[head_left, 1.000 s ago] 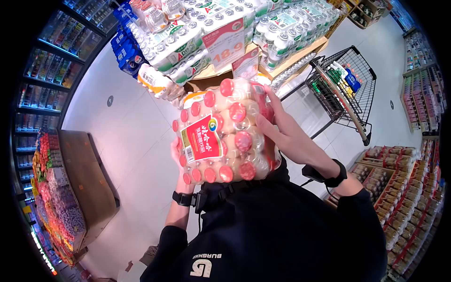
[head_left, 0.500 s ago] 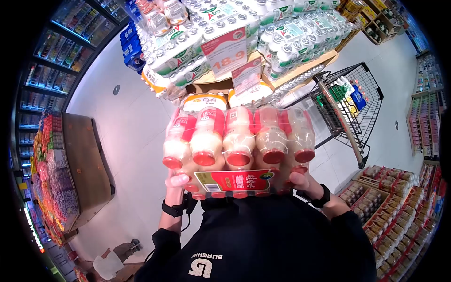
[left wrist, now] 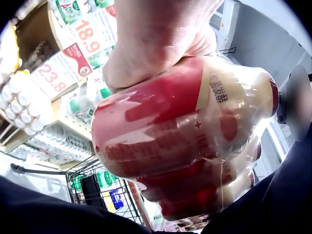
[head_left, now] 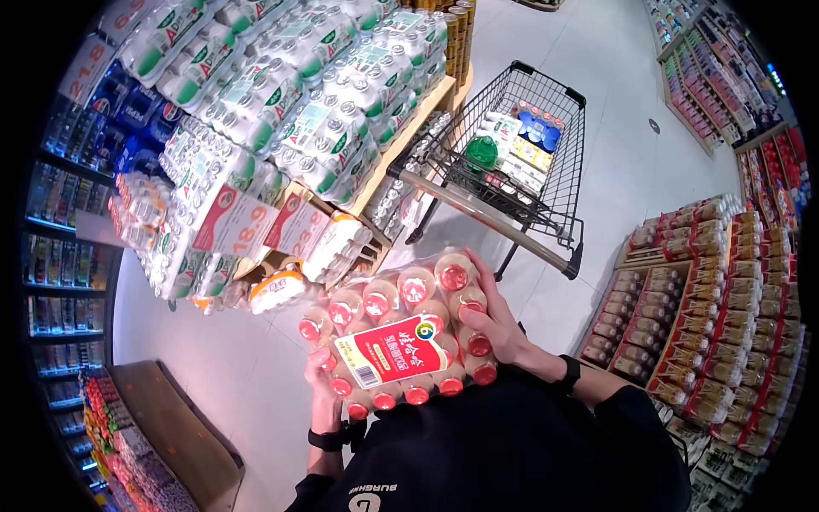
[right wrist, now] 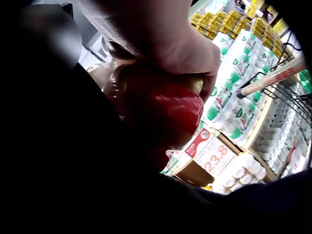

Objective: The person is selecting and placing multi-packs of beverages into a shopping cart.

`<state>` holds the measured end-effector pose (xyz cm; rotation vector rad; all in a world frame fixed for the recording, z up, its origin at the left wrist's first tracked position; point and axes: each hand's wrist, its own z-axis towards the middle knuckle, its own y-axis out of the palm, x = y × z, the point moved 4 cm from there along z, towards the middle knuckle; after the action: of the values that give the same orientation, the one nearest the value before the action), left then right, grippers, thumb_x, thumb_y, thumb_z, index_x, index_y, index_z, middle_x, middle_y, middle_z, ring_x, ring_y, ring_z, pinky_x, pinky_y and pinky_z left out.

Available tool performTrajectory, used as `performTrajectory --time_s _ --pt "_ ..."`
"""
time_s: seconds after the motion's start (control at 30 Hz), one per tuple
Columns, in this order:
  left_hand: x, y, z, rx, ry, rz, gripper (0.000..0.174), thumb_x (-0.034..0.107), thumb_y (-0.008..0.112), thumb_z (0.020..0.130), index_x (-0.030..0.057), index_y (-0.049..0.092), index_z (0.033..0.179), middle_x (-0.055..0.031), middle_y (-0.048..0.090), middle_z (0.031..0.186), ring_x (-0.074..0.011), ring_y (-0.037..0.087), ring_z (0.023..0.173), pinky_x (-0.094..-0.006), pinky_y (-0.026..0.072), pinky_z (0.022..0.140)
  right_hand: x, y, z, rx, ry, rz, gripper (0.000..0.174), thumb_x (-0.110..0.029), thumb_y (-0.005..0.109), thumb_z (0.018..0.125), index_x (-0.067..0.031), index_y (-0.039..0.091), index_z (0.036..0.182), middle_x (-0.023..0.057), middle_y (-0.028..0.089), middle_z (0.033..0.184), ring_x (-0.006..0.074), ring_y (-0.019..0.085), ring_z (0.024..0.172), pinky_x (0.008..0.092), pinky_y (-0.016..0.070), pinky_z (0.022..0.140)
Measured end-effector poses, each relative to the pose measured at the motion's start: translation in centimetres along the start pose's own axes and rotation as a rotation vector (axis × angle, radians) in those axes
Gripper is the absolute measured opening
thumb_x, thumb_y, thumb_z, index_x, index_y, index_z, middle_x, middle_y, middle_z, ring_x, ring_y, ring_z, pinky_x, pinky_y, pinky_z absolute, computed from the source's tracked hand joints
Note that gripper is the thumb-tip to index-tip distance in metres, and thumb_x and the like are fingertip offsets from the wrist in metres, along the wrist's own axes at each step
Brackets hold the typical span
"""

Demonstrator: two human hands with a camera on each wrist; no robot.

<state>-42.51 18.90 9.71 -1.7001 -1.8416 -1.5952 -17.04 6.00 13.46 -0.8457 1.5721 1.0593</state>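
Observation:
A shrink-wrapped pack of drink bottles [head_left: 397,350] with red caps and a red label is held in front of the dark top, caps and label facing the head camera. My left hand [head_left: 323,388] grips its left side, the thumb over the edge by the caps. On the opposite side, my right hand [head_left: 502,331] holds it with the thumb lying over the top edge. In the left wrist view, the left hand [left wrist: 156,41] wraps the red sleeve of an outer bottle [left wrist: 151,122]. The right hand [right wrist: 161,41] does likewise in the right wrist view.
A shopping cart [head_left: 495,218] holding several goods stands ahead, its handle towards me. Stacked white-and-green bottle packs [head_left: 324,145] with price signs [head_left: 235,224] fill the display at the left front. Shelves of bottled goods [head_left: 717,324] line the right; a candy bin [head_left: 171,427] stands lower left.
The pack tipped so its bottle sides showed, then turned back with caps and label facing up. The head view has swung right, bringing the cart nearer the middle. Both hands keep their hold.

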Motion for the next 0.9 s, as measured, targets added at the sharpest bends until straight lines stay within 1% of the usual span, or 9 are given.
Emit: performTrajectory --time_s 0.13,0.17,0.27,0.37,0.5,0.67,0.7,0.77,0.9 --pt "-2.6 1.9 0.7 0.050 -0.125 0.309 0.062 0.035 0.051 0.083 -0.0050 0.049 0.131 -0.0167 0.063 0.116 -0.0287 0.064 0.103 -0.0388 0.0513 0.092 1.1 -4.4 -1.8 0.121 0.096 0.050 0.091 -0.039 0.061 0.087 -0.0039 0.009 0.154 0.0230 0.039 0.142 0.0292 0.041 0.131 0.0379 0.0293 0.111" --pt "-3.7 1.7 1.4 0.050 -0.131 0.247 0.062 0.036 0.051 0.084 -0.0056 0.049 0.130 -0.0172 0.063 0.116 -0.0289 0.065 0.103 -0.0387 0.0512 0.092 1.1 -5.3 -1.9 0.128 0.089 0.055 0.091 -0.040 0.060 0.087 -0.0041 0.009 0.154 0.0228 0.039 0.142 0.0292 0.041 0.131 0.0378 0.0296 0.111" --pt "-4.7 2.0 2.6 -0.085 -0.237 0.303 0.067 0.036 0.054 0.083 -0.0053 0.044 0.135 -0.0179 0.061 0.121 -0.0302 0.062 0.108 -0.0401 0.0500 0.095 1.9 -7.2 -2.4 0.158 0.086 0.105 0.091 -0.043 0.059 0.087 -0.0049 0.010 0.154 0.0219 0.039 0.141 0.0289 0.043 0.129 0.0379 0.0302 0.110" --pt "-4.7 4.6 4.5 -0.233 -0.365 0.242 0.092 0.034 0.066 0.079 0.0048 0.018 0.152 -0.0187 0.040 0.144 -0.0314 0.049 0.127 -0.0444 0.0451 0.103 3.1 -8.3 -2.9 0.219 0.114 0.191 0.093 -0.045 0.060 0.087 -0.0051 0.010 0.154 0.0217 0.038 0.142 0.0288 0.043 0.129 0.0386 0.0303 0.110" --pt "-4.5 7.9 8.3 -0.304 -0.451 0.328 0.099 0.039 0.069 0.076 0.0030 0.016 0.152 -0.0172 0.039 0.146 -0.0284 0.044 0.131 -0.0416 0.0364 0.110 2.1 -8.8 -3.3 0.373 0.114 0.223 0.097 -0.047 0.062 0.085 -0.0049 0.009 0.154 0.0206 0.036 0.143 0.0286 0.039 0.133 0.0401 0.0298 0.112" --pt "-5.1 12.3 11.7 -0.475 -0.472 0.435 0.075 0.032 0.062 0.082 0.0016 0.031 0.144 -0.0115 0.049 0.134 -0.0207 0.047 0.125 -0.0336 0.0367 0.106 1.6 -10.2 -4.6 0.524 0.078 0.284 0.089 -0.041 0.060 0.086 -0.0046 0.013 0.152 0.0176 0.035 0.144 0.0286 0.039 0.133 0.0411 0.0312 0.111" --pt "-5.3 12.8 11.9 -0.427 -0.481 0.480 0.072 0.026 0.058 0.085 0.0004 0.029 0.146 -0.0120 0.049 0.135 -0.0205 0.046 0.127 -0.0324 0.0337 0.108 1.7 -10.8 -4.8 0.543 0.050 0.299 0.084 -0.039 0.058 0.087 -0.0048 0.015 0.151 0.0171 0.036 0.143 0.0288 0.040 0.132 0.0413 0.0326 0.110" --pt "-5.2 15.3 12.8 -0.553 -0.358 0.555 0.071 0.021 0.055 0.086 -0.0010 0.026 0.147 -0.0126 0.047 0.138 -0.0206 0.044 0.129 -0.0322 0.0313 0.109 1.6 -11.7 -5.4 0.579 -0.051 0.303 0.070 -0.035 0.052 0.092 -0.0059 0.022 0.148 0.0163 0.043 0.139 0.0301 0.045 0.128 0.0421 0.0359 0.108" --pt "-7.4 18.4 13.8 -0.721 -0.246 0.627 0.069 0.022 0.055 0.090 -0.0022 0.025 0.148 -0.0138 0.047 0.140 -0.0215 0.044 0.130 -0.0336 0.0308 0.109 1.9 -14.9 -6.7 0.613 -0.092 0.313 0.064 -0.031 0.047 0.094 -0.0058 0.024 0.148 0.0159 0.044 0.140 0.0294 0.048 0.126 0.0419 0.0383 0.106"
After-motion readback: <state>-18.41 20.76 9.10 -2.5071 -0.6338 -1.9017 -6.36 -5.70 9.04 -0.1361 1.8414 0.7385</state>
